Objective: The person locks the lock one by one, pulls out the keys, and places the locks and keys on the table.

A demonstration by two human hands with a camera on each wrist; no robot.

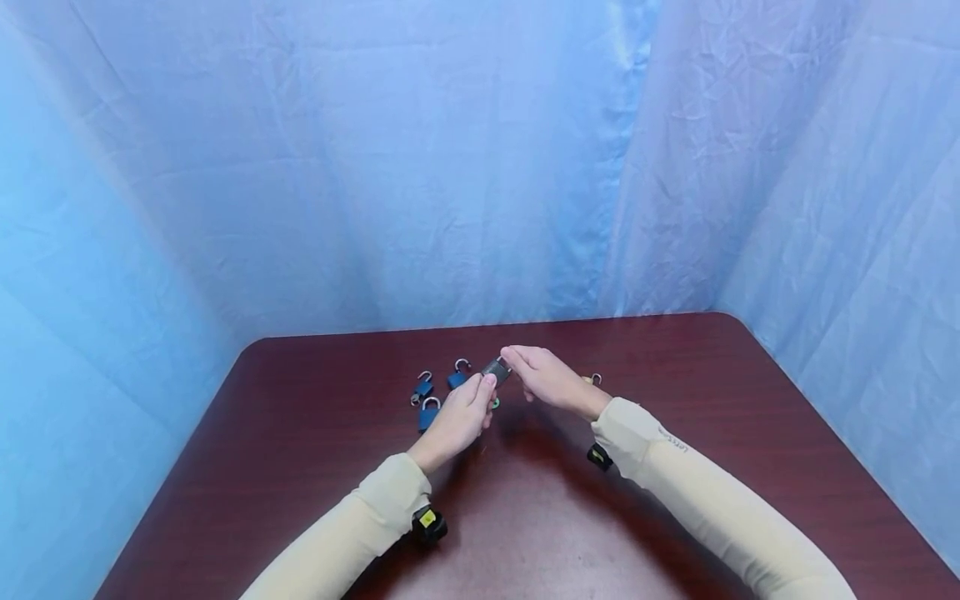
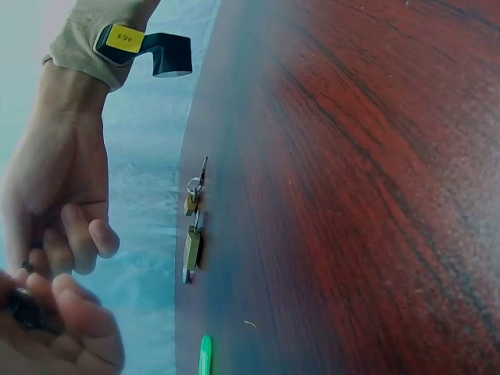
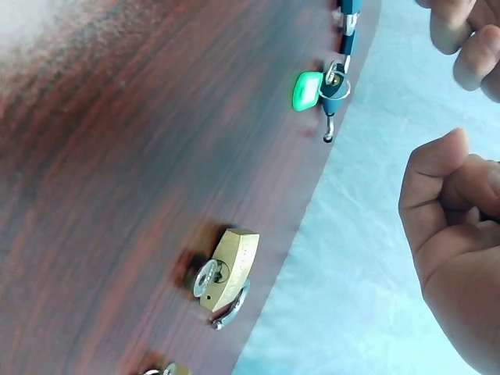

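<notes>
Padlock [image 1: 497, 370] pinched between left hand [image 1: 459, 417] and right hand [image 1: 546, 380], above table [image 1: 675, 500].

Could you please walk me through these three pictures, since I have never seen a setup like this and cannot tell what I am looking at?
No machine here: a person in cream sleeves works with two bare hands. The wide picture comes from a camera on the head, looking down at a dark red wooden table against blue cloth. The other two come from small cameras strapped to each wrist, so they look sideways along the table.

Between them, the left hand and the right hand hold a small dark grey padlock above the table; the fingers of both curl round it.

On the table lie three blue padlocks with open silver shackles, a green-tagged key and a brass padlock with a key in it. The left wrist view shows brass pieces on a ring.
</notes>
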